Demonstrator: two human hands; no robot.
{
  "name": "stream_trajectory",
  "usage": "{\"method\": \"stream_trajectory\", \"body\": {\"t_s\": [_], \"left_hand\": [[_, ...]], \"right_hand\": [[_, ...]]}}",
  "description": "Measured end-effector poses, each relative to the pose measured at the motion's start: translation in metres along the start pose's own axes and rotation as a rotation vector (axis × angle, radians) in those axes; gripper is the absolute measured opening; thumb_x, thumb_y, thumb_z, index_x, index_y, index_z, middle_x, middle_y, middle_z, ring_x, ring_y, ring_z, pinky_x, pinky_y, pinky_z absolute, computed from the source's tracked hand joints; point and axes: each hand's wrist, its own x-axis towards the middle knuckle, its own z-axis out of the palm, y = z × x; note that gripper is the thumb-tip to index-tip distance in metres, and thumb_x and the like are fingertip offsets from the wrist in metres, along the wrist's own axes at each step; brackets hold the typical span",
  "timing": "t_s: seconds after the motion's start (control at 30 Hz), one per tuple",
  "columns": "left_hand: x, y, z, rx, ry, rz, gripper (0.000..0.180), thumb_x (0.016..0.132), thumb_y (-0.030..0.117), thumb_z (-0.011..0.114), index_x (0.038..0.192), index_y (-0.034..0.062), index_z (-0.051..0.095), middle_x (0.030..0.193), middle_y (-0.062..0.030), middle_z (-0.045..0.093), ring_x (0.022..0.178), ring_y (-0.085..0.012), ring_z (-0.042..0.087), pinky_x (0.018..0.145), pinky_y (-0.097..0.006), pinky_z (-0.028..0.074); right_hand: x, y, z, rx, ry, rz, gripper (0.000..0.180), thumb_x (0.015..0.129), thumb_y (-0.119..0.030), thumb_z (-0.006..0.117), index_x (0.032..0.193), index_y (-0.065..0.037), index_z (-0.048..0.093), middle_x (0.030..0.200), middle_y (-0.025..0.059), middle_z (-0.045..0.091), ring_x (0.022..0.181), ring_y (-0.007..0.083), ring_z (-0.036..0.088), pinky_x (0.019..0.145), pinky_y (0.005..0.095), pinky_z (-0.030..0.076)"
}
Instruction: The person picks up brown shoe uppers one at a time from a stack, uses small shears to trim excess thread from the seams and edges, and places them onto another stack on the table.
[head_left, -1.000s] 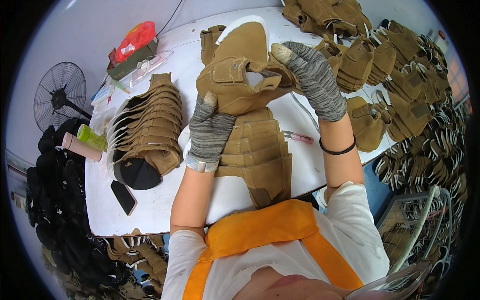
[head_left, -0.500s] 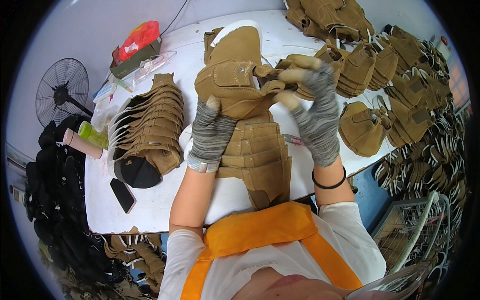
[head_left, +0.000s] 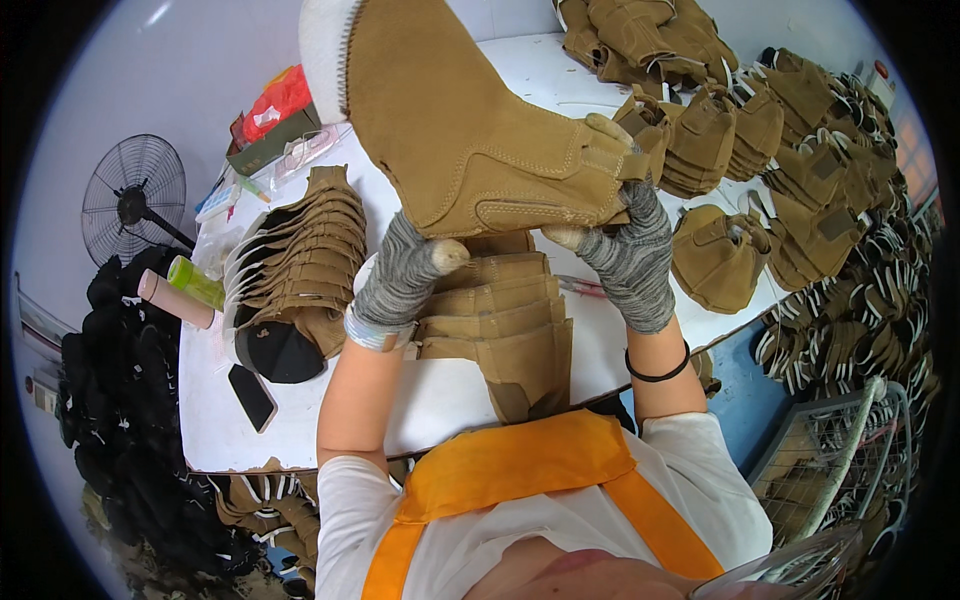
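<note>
Between my hands, raised over the table, is a tan shoe upper (head_left: 450, 130) with curved stitching and a white padded edge at its upper left. My left hand (head_left: 405, 270), in a grey knitted glove with the fingertips bare or pale, grips its lower left side, thumb in front. My right hand (head_left: 630, 240), gloved alike, is closed on its right end, where the piece narrows to a gathered opening. Below lies a stack of tan uppers (head_left: 505, 320), overlapping toward me. Beside my right wrist, red-handled scissors or snips (head_left: 582, 287) lie partly hidden.
Left on the white table (head_left: 430, 385) are a row of nested uppers (head_left: 300, 265), a black phone (head_left: 251, 397), a pink bottle (head_left: 175, 300) and a box with red plastic (head_left: 272, 120). More uppers (head_left: 700, 145) crowd the right. A fan (head_left: 135, 200) stands left; a wire cart (head_left: 830, 465) right.
The shoe upper has been turned and lifted closer, showing a stitched side instead of the strap with a snap. My right hand has gone from blurred motion to a grip on its end.
</note>
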Motion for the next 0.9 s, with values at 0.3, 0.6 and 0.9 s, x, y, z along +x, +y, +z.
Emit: {"method": "stream_trajectory", "body": {"t_s": [0.3, 0.6, 0.9], "left_hand": [[0.016, 0.031, 0.042, -0.131, 0.159, -0.105, 0.049, 0.087, 0.032, 0.067, 0.122, -0.0006, 0.057, 0.113, -0.0089, 0.063, 0.102, -0.0165, 0.058, 0.092, -0.031, 0.046], [0.021, 0.031, 0.069, -0.081, 0.224, -0.155, 0.041, 0.088, 0.029, 0.067, 0.117, 0.0007, 0.060, 0.106, -0.0066, 0.065, 0.093, -0.0138, 0.059, 0.084, -0.029, 0.047], [0.012, 0.026, 0.070, 0.109, 0.300, -0.130, 0.039, 0.089, 0.029, 0.067, 0.116, 0.0011, 0.061, 0.104, -0.0061, 0.065, 0.092, -0.0141, 0.057, 0.085, -0.030, 0.046]], "right_hand": [[-0.006, 0.015, -0.015, -0.105, 0.083, 0.022, 0.069, 0.071, -0.025, 0.084, 0.127, -0.004, 0.048, 0.120, 0.0116, 0.055, 0.107, 0.0232, 0.056, 0.099, 0.0363, 0.045], [0.009, -0.016, -0.015, -0.692, 0.198, -0.412, 0.029, 0.072, -0.022, 0.078, 0.100, -0.015, 0.072, 0.121, 0.0060, 0.054, 0.118, 0.0274, 0.046, 0.105, 0.0430, 0.035], [0.019, 0.019, -0.014, -0.447, 0.345, -0.364, 0.015, 0.086, -0.007, 0.065, 0.102, -0.007, 0.067, 0.103, 0.0038, 0.059, 0.100, 0.0197, 0.053, 0.095, 0.0377, 0.040]]}}
